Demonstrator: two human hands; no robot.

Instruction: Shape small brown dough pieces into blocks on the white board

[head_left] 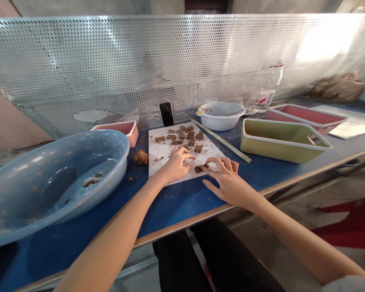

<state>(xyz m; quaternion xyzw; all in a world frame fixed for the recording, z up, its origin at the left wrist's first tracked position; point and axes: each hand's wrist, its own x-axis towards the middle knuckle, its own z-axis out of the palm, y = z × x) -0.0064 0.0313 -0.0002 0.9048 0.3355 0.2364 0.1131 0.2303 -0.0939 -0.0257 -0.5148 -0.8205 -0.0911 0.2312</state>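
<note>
On the white board [155,160] lie several small brown clay-like pieces [177,142], some of them bone-shaped, among loose crumbs. My left hand [178,164] hovers over or rests on the board's near middle, fingers stretched to the right and thumb apart, with nothing visible in it. Another brown piece [198,169] lies near the board's front right edge. The index fingertip of my right hand [226,178] touches that piece; its thumb stands apart and its other fingers are loosely bent. A rough brown lump [140,157] sits left of the board.
A large blue basin [118,162] stands at left, with a pink bin [134,136] behind it. A phone [166,114] leans upright behind the board. To the right are a pale stick [222,140], white basin [220,122], green bin [270,148], red bin [307,113] and bottle [266,95].
</note>
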